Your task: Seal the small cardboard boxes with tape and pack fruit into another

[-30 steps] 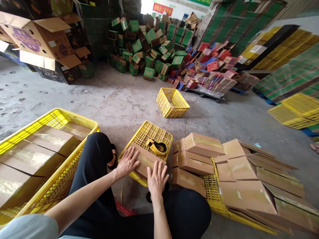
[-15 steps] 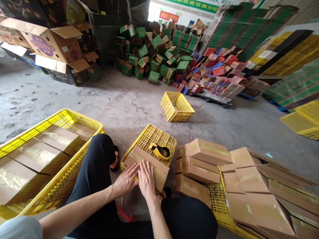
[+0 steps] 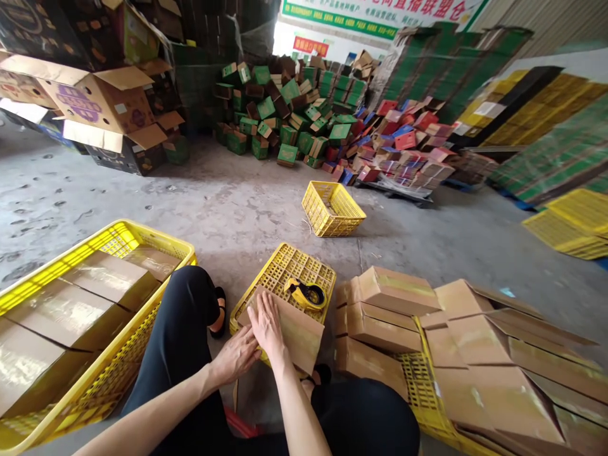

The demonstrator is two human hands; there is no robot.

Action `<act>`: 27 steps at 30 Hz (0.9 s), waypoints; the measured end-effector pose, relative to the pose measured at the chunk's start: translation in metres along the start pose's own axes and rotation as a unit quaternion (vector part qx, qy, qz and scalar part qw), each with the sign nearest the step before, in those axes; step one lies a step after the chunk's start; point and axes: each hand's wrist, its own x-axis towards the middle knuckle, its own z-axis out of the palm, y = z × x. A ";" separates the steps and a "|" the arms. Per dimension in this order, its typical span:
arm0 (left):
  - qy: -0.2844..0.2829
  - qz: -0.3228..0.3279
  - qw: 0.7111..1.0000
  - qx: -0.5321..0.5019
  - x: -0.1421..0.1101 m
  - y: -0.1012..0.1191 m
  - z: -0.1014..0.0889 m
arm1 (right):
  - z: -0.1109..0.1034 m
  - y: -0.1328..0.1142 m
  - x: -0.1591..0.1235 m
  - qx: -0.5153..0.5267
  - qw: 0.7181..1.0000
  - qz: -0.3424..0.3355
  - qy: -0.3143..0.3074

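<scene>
Atop a yellow crate (image 3: pixel 275 267) that seems to stand upside down, a brown carton (image 3: pixel 299 334) lies in front of the person. The right hand (image 3: pixel 266 324) rests flat on it, fingers straight, clamped on nothing; the left hand (image 3: pixel 237 354), fingers likewise stretched out, lies at its near left edge (partly tucked behind the right). The step in hand looks like pressing the carton smooth. Shifting it would call for palms at opposite ends, clear of the tape dispenser (image 3: pixel 297 294).

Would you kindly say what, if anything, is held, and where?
Nothing appears gripped: right hand flat on the cardboard box, left hand at its near edge.
</scene>
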 end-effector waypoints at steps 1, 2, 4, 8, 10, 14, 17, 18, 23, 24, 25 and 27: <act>0.002 -0.007 1.000 -0.001 0.001 -0.003 -0.001 | -0.001 0.006 -0.006 -0.010 1.000 0.007 0.002; 0.009 -0.022 1.000 0.004 0.002 -0.007 -0.001 | -0.003 0.013 -0.013 -0.016 1.000 0.003 -0.006; 0.035 -0.067 0.997 0.029 0.005 -0.016 0.003 | -0.007 0.027 -0.030 -0.023 0.999 -0.024 -0.039; 0.061 -0.116 0.988 0.082 0.007 -0.030 0.016 | -0.012 0.054 -0.062 -0.062 0.996 0.047 -0.049; 0.057 -0.114 0.988 0.092 0.007 -0.032 0.019 | -0.013 0.066 -0.073 -0.084 0.991 0.099 -0.034; 0.060 -0.113 0.989 0.080 0.014 -0.025 0.015 | -0.010 0.083 -0.090 -0.080 0.992 0.098 -0.014; 0.056 -0.101 0.991 0.064 0.028 -0.022 0.014 | -0.005 0.091 -0.098 -0.079 0.983 0.162 0.025; 0.055 -0.099 0.991 0.064 0.032 -0.022 0.014 | -0.003 0.093 -0.100 -0.085 0.979 0.184 0.032; 0.062 -0.111 0.987 0.095 0.051 -0.014 0.024 | 0.008 0.100 -0.103 -0.113 0.972 0.204 0.033; 0.058 -0.110 0.987 0.100 0.052 -0.009 0.026 | 0.010 0.098 -0.104 -0.113 0.971 0.208 0.040; 0.050 -0.103 0.988 0.102 0.051 -0.002 0.027 | 0.013 0.094 -0.106 -0.113 0.969 0.214 0.047; 0.021 -0.068 0.993 0.097 0.045 0.012 0.029 | 0.017 0.083 -0.113 -0.113 0.969 0.215 0.055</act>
